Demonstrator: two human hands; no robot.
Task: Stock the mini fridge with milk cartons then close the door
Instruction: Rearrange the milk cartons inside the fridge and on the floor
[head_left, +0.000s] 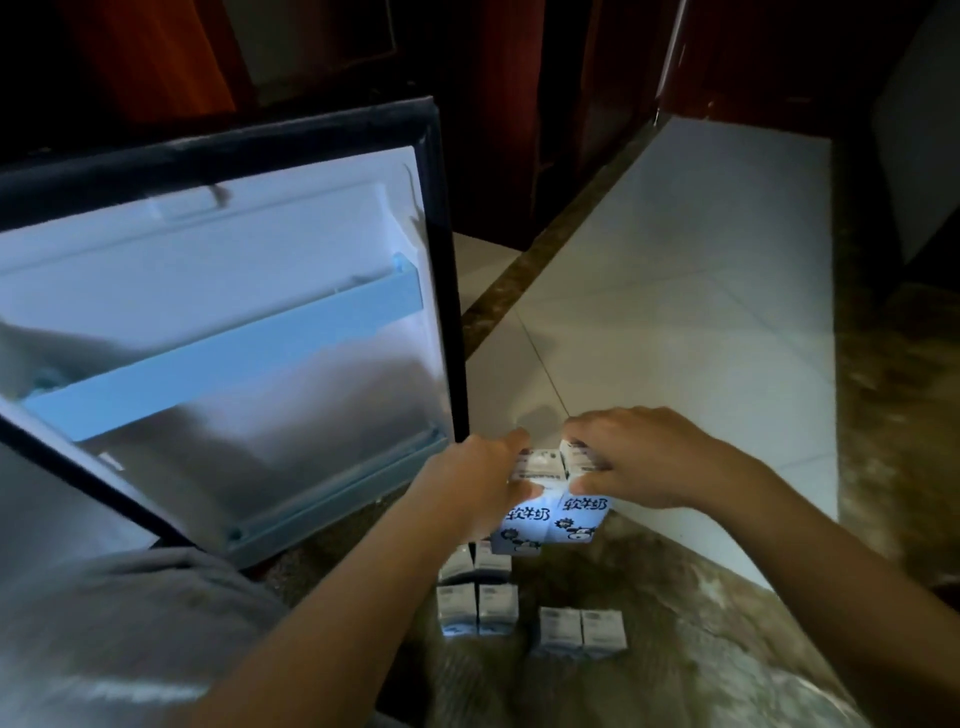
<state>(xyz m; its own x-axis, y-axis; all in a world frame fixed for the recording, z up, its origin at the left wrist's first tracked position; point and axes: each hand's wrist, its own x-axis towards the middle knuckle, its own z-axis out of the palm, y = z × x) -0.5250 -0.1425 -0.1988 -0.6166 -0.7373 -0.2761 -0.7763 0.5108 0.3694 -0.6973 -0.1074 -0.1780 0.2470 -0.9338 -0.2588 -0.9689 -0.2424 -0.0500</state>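
Note:
Two small white milk cartons with blue print sit side by side above the floor, held between my hands. My left hand (470, 486) grips the left carton (524, 514) from its left side. My right hand (639, 457) grips the right carton (579, 512) over its top. Several more milk cartons (478, 603) stand in pairs on the floor just below, with another pair (582, 629) to their right. The mini fridge door (234, 312) is swung wide open at left, showing its white inner liner and a pale blue door shelf (223, 358).
The black door edge (447, 291) stands just left of my hands. White floor tiles (701, 312) with a brown marbled border stretch ahead and to the right. Dark wooden furniture fills the back. My grey-clad knee (104, 639) is at lower left.

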